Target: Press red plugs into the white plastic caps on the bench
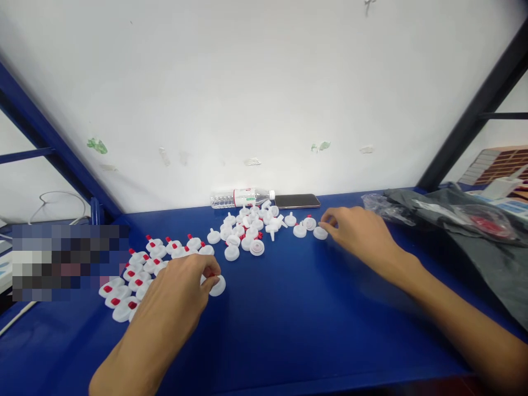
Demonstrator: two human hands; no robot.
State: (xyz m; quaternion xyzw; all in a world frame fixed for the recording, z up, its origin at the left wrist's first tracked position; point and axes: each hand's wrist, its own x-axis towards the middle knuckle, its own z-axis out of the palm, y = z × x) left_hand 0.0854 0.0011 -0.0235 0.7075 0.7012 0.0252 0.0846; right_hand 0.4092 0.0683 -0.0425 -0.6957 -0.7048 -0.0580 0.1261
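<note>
Where the left hand (183, 283) is lowered: a cap (219, 287) is pinched narrowly by its red tip, between thumb and fingertips, at the near right of the red-tipped rows (136, 272).
Right hand (357, 226): thumb and fingers are brought near together over a white disc (320, 234); whether its stem is gripped cannot be told.
Red tip: it is best taken by a light, centred pinch, with the pull or push directed straight along the stem; by a sideways press the cap could be tipped.
White disc: its rim is best left flat on the table (264, 330) until the stem is squarely between the fingertips, as nearby discs could be nudged.
Rows: caps are set close together, mostly with red tips upward, so room for the wrist should be minded; some are hidden by the left hand.
Pile (247, 228): white pieces and a few red ones are heaped between the hands, in front of the bottle (243, 198) and the phone (297, 201).
Bag (437, 220): it is laid beyond the right hand, well apart from the pile.
</note>
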